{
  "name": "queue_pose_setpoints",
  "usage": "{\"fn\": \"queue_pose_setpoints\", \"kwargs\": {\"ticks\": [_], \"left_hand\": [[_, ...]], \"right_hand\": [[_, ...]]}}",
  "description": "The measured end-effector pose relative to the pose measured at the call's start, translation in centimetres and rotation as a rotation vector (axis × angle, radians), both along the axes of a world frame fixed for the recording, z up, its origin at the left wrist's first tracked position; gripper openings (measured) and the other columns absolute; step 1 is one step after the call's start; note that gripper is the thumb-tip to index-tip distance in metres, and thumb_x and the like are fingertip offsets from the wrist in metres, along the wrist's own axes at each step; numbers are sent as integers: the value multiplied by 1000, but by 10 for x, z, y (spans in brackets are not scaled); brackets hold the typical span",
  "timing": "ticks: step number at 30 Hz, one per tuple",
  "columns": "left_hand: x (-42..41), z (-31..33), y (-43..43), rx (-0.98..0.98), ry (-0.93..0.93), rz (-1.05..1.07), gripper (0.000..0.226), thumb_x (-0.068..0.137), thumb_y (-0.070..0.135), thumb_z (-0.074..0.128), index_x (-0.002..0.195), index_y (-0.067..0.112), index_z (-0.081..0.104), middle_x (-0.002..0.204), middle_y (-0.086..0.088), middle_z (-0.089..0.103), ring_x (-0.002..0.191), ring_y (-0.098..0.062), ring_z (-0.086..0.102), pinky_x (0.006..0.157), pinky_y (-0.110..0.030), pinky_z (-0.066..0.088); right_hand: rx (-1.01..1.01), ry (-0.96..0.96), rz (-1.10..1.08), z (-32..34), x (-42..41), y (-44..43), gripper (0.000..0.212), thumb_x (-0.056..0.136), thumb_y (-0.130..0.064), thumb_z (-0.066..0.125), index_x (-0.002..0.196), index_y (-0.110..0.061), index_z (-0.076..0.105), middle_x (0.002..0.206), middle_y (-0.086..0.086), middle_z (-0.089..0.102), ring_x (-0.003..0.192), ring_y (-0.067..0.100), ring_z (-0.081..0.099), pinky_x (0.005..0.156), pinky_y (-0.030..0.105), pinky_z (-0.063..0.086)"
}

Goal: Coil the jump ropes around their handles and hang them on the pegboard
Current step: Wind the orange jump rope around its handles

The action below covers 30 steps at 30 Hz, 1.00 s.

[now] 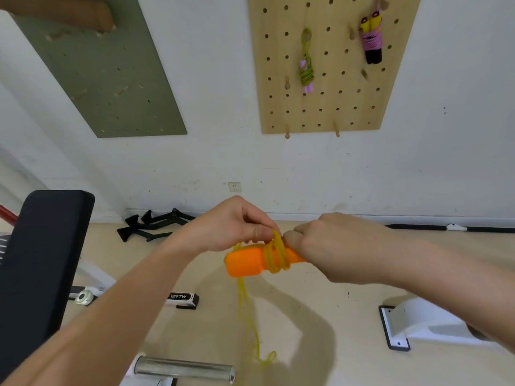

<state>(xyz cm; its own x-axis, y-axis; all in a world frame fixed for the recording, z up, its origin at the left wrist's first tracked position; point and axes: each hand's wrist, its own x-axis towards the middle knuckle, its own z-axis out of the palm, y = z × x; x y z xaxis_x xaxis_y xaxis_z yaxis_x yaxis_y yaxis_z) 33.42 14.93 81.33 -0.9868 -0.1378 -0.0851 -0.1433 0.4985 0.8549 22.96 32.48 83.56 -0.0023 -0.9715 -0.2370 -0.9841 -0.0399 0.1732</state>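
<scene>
The orange handles [245, 263] lie sideways. The right hand [334, 246] grips one end; the left hand [231, 224] fingers [260, 233] pinch the yellow rope [276, 254] above.

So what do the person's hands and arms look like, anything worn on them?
Nothing worn shows: the left hand and right hand have no gloves, rings or watch, and the left forearm and right forearm are uncovered to the frame's edge, no sleeve.

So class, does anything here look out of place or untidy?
Nothing is damaged. The yellow rope dangles loose below the orange handles, not yet coiled, and black grip attachments lie on the floor by the wall.
</scene>
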Motion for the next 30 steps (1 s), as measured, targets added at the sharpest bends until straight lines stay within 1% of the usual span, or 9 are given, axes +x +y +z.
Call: {"fn": "queue_pose_setpoints", "kwargs": {"ticks": [4, 7, 11, 14, 17, 19, 23, 27, 30], "left_hand": [[-1, -9, -4, 201, -1, 64, 17, 82, 15, 68, 75, 26, 78, 77, 4, 75, 76, -9, 67, 71, -24, 53], [3, -15, -4, 334, -12, 81, 11, 73, 16, 67, 72, 22, 77, 73, 2, 72, 71, -13, 65, 67, -28, 53], [5, -27, 9, 632, 35, 228, 28, 75, 7, 55, 56, 24, 66, 55, 3, 57, 51, -10, 52, 48, -20, 41], [3, -44, 25, 710, 87, 318, 21, 87, 9, 50, 68, 16, 57, 45, 1, 43, 38, -9, 34, 41, -18, 27], [7, -58, 38, 728, 114, 429, 23, 101, 16, 36, 84, 8, 49, 44, -1, 36, 38, -10, 24, 41, -20, 18], [10, -63, 46, 555, 164, 519, 26, 101, 22, 38, 83, 9, 52, 45, -3, 39, 40, -13, 28, 41, -20, 23], [20, -65, 55, 7, 149, 567, 28, 92, 43, 49, 77, 22, 57, 54, 9, 49, 52, -10, 43, 52, -25, 36], [31, -60, 60, -825, 3, 338, 15, 95, 39, 43, 93, 26, 51, 73, 3, 59, 69, -20, 59, 62, -31, 41], [32, -52, 59, -1135, 56, 113, 26, 73, 32, 74, 91, 28, 56, 46, 3, 48, 34, -19, 45, 37, -23, 27]], "right_hand": [[-131, -187, -21, 7, -4, 3, 2, 98, -25, 44, 96, -24, 43, 90, -1, 55, 70, 21, 44, 60, 30, 31], [-233, -355, -43, 6, -5, 2, 14, 96, -35, 50, 87, -29, 41, 85, -5, 58, 70, 16, 45, 59, 27, 30], [-377, -549, -148, 4, -12, -4, 19, 90, -35, 61, 80, -24, 50, 62, -12, 48, 57, 11, 42, 55, 18, 34], [-408, -666, -290, -4, -17, -10, 25, 88, -33, 64, 72, -21, 49, 56, -10, 45, 52, 7, 44, 52, 18, 33], [-395, -789, -418, -14, -20, -18, 21, 87, -29, 66, 73, -16, 58, 61, -4, 57, 54, 7, 48, 54, 19, 38], [-375, -899, -525, -21, -21, -24, 20, 86, -26, 67, 75, -9, 63, 65, 4, 64, 53, 8, 52, 54, 23, 42], [-363, -1034, -686, -31, -30, -33, 18, 84, -20, 67, 72, -8, 63, 62, 2, 63, 45, 7, 50, 46, 20, 38], [-228, -632, -694, -44, -38, -42, 23, 83, -26, 63, 67, -11, 54, 67, 7, 58, 68, 26, 59, 55, 31, 43], [-50, -421, -619, -51, -31, -48, 23, 84, -17, 55, 65, -17, 42, 68, 2, 49, 69, 25, 56, 48, 26, 36]]}}
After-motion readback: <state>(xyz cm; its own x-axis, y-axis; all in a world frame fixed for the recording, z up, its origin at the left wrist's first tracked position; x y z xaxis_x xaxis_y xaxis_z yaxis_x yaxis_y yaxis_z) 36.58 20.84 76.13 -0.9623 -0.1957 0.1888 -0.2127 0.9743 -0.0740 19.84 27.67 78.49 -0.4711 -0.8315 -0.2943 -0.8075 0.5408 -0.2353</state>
